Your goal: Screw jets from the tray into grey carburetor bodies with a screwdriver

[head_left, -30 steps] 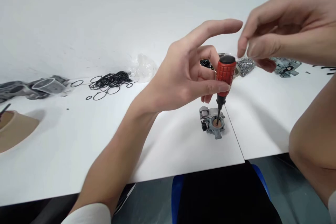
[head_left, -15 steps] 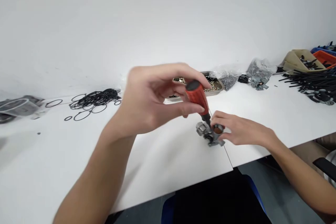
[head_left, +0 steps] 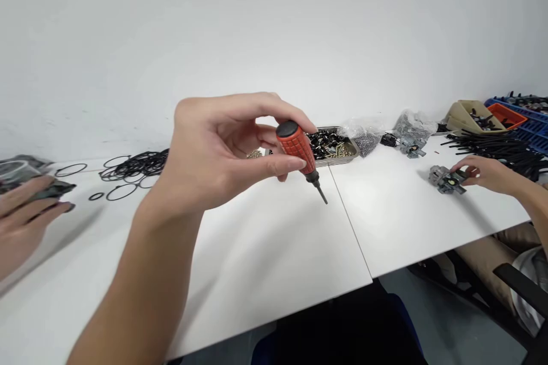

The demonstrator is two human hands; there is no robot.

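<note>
My left hand is raised over the middle of the white table, fingers closed round a screwdriver with a red ribbed handle and a black cap. Its dark tip points down and to the right, clear of the table. Far to the right my right hand rests low on the table, its fingertips gripping a small grey metal part that sits on the surface.
A metal tray of small black and brass pieces stands behind the screwdriver. Black O-rings lie at back left. Another person's hand reaches in at the left edge. Black rods, bags and bins crowd the back right.
The screwdriver has come off the grey part and lifted to the left. My right hand has carried the part far to the right. Another person's hand has appeared at the left.
</note>
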